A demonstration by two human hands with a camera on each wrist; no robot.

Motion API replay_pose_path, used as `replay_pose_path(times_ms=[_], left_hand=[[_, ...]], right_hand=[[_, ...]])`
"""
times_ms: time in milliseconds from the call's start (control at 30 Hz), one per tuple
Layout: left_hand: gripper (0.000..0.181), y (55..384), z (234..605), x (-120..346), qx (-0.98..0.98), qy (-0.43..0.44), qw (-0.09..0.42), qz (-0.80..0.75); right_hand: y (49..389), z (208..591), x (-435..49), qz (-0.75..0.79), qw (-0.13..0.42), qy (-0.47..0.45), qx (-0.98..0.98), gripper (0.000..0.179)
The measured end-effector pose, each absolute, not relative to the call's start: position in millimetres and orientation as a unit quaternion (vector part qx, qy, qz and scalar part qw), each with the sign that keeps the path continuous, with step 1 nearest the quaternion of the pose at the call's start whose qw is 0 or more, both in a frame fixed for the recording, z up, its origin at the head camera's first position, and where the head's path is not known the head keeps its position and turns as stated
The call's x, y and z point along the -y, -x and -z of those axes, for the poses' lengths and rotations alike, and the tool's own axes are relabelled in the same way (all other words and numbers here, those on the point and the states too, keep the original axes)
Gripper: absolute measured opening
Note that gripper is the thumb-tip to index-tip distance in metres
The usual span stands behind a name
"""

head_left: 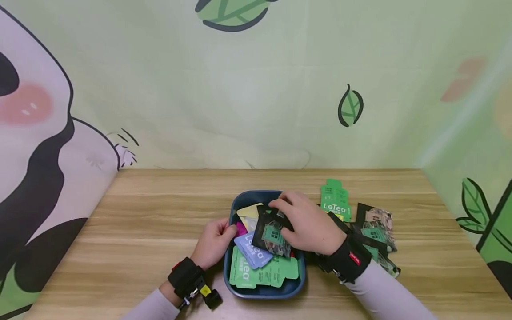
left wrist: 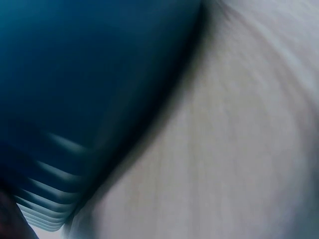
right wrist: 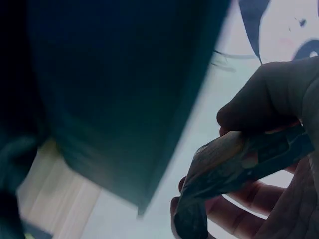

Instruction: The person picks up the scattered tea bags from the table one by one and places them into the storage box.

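A dark blue basket (head_left: 264,294) with slotted sides stands on the wooden table in the head view. My left hand (head_left: 214,242) grips its left rim, thumb on top. Over the basket, my right hand (head_left: 314,222) holds a black sachet (head_left: 274,233) with a green label. In the right wrist view the thumb and fingers pinch this sachet (right wrist: 219,169). Under and around it in the basket are a blue LeTea packet (head_left: 252,253), a green LeTea packet (head_left: 266,272), a pale yellow packet (head_left: 249,212) and a bit of magenta (head_left: 241,229).
Right of the basket lie a green LeTea packet (head_left: 335,195) and several black sachets (head_left: 376,218), partly hidden by my right wrist. A printed backdrop (head_left: 260,111) rises behind the wooden table (head_left: 160,195).
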State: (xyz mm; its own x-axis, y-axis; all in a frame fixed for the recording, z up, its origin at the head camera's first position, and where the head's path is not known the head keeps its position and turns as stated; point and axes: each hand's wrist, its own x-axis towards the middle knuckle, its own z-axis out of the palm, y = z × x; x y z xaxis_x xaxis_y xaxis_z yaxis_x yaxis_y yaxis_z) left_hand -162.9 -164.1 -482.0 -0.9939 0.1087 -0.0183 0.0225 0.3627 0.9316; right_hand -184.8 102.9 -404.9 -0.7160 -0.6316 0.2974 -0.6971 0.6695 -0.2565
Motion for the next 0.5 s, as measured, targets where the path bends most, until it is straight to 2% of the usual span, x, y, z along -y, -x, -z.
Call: replay_pose_path(times_ms=[400,500], left_hand=[[0.03,162,482,164,-0.826,-0.031,0.037,-0.561],[0.03,162,482,165,-0.827,-0.032,0.037,-0.56]], right_hand=[[193,401,-72,-0.154,0.083,-0.432,0.885,0.054],[193,403,-74,-0.156,0.071,-0.441,0.881,0.06]])
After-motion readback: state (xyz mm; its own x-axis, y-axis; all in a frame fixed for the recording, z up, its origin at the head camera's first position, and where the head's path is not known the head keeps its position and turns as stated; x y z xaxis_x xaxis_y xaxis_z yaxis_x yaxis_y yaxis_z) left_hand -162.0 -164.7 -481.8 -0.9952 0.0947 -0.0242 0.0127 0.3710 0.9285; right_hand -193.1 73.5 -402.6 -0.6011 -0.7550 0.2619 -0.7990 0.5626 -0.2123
